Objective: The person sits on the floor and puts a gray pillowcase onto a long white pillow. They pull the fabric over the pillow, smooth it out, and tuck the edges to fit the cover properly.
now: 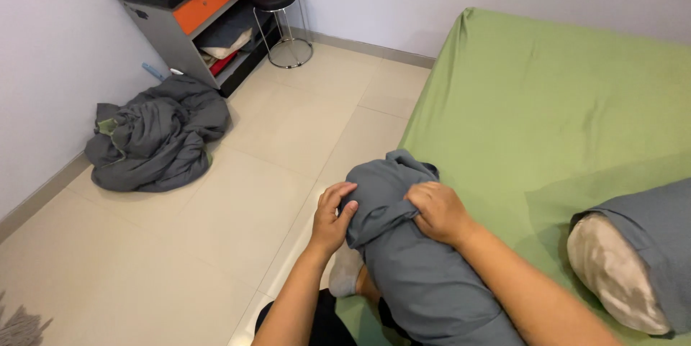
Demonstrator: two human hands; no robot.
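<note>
A long bolster in a grey-blue cover (425, 274) lies over the edge of the bed with the green sheet (547, 101), its end pointing away from me. My left hand (332, 218) grips the loose cover fabric at the bolster's left side. My right hand (439, 211) pinches a fold of the same fabric on top, near the end. A bit of pale filling or a sock shows under the bolster by my knee (345, 272).
A pillow half inside a grey-blue case (633, 260) lies on the bed at the right. A heap of grey bedding (155, 134) sits on the tiled floor at the left. A grey and orange cabinet (201, 11) and a black stool (277, 1) stand at the far wall.
</note>
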